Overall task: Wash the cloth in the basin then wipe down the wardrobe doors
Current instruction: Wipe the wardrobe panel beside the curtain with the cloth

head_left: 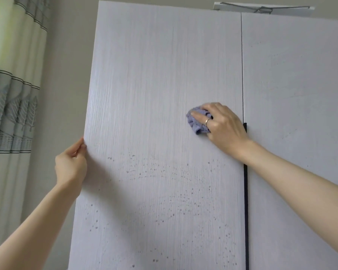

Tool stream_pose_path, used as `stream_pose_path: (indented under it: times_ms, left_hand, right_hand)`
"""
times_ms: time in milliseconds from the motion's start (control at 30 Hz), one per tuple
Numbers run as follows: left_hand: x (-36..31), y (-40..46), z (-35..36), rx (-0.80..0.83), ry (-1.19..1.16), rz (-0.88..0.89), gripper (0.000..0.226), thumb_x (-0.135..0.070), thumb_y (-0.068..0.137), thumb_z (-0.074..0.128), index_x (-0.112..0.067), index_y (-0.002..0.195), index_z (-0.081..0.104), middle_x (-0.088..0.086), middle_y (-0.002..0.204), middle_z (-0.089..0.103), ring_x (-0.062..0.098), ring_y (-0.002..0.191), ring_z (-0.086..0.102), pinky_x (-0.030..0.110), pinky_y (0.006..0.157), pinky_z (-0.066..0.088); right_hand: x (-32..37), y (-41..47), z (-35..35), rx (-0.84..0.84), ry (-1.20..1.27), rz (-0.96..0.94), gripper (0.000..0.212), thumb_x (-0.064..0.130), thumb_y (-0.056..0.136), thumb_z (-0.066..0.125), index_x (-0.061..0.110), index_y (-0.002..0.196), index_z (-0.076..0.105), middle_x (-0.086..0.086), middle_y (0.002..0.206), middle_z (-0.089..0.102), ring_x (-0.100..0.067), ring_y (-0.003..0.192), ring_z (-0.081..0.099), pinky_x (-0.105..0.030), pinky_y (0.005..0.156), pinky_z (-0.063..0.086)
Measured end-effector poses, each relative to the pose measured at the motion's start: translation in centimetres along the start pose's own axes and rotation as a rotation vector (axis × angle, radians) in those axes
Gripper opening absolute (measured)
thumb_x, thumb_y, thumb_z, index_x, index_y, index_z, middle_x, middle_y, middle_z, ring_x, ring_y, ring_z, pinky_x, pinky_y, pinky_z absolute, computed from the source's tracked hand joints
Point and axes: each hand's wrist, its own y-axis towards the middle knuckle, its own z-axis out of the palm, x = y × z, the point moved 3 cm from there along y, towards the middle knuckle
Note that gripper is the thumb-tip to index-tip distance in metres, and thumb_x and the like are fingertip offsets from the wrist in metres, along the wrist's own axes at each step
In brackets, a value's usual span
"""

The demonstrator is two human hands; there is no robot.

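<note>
A patterned curtain (pixel 12 106) is seen at the far left, well away from the left hand (pixel 70 166); the outer edge of the left wardrobe door (pixel 144 75) is gripped by that hand, its fingers (pixel 80 146) curled narrowly round the edge, the thumb laid on the door's front; to the right of those fingers and below them, the door face is speckled with small dark drops (pixel 164 191); further right and higher, a bunched purple cloth (pixel 195 122) is pressed flat against the same door by the right hand (pixel 220 125); the cloth is held under the right hand's fingers (pixel 198 115), which are spread over it and bent slightly, a ring being worn on one of them; the cloth shows mostly to the left of and below those fingers; just to the right of the hand a dark vertical handle strip (pixel 245 191) is seen along the gap between the doors, and is crossed by the right forearm; beyond it the right wardrobe door (pixel 300 75) is seen; a flat white box (pixel 261 7) tied with dark cord is seen on the wardrobe top, high above the right hand.
</note>
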Motion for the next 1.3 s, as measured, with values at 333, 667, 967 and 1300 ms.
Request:
stream_pose_path:
  times_ms: [333,667,967,1300]
  left_hand:
    - [0.1,0.2,-0.3,0.03,0.049,0.09,0.033,-0.024,0.098,0.049,-0.022,0.131,0.056,0.006,0.125,0.06,0.024,0.119,0.051,0.03,0.1,0.036]
    - [0.2,0.0,-0.3,0.017,0.039,0.062,0.034,-0.023,0.098,0.049,-0.02,0.131,0.056,0.005,0.124,0.06,0.022,0.118,0.051,0.025,0.094,0.034]
    - [0.5,0.1,-0.3,0.014,0.05,0.014,0.032,-0.021,0.099,0.047,-0.023,0.13,0.058,-0.009,0.084,0.056,0.016,0.093,0.047,0.026,0.088,0.033]
    - [0.1,-0.1,-1.0,0.086,0.141,0.102,0.034,-0.025,0.099,0.047,-0.023,0.131,0.056,-0.002,0.124,0.061,0.018,0.114,0.054,0.025,0.091,0.038]
  right_hand:
    - [-3.6,15.3,2.0,-0.085,0.066,0.56,0.048,0.003,0.088,0.043,0.015,0.135,0.049,-0.01,0.13,0.048,-0.025,0.126,0.038,-0.026,0.097,0.031]
    - [4.1,6.8,2.8,-0.064,0.188,0.202,0.051,0.034,0.082,0.043,0.001,0.116,0.064,-0.025,0.122,0.058,-0.04,0.118,0.053,-0.045,0.104,0.039]
    - [5.2,3.9,2.7,0.062,0.118,-0.085,0.036,0.017,0.083,0.062,0.006,0.118,0.064,-0.022,0.119,0.062,-0.037,0.112,0.058,-0.045,0.101,0.037]
    - [4.6,18.5,5.0,0.015,0.143,0.35,0.047,0.021,0.099,0.038,0.01,0.144,0.031,-0.017,0.144,0.029,-0.029,0.138,0.022,-0.032,0.114,0.012]
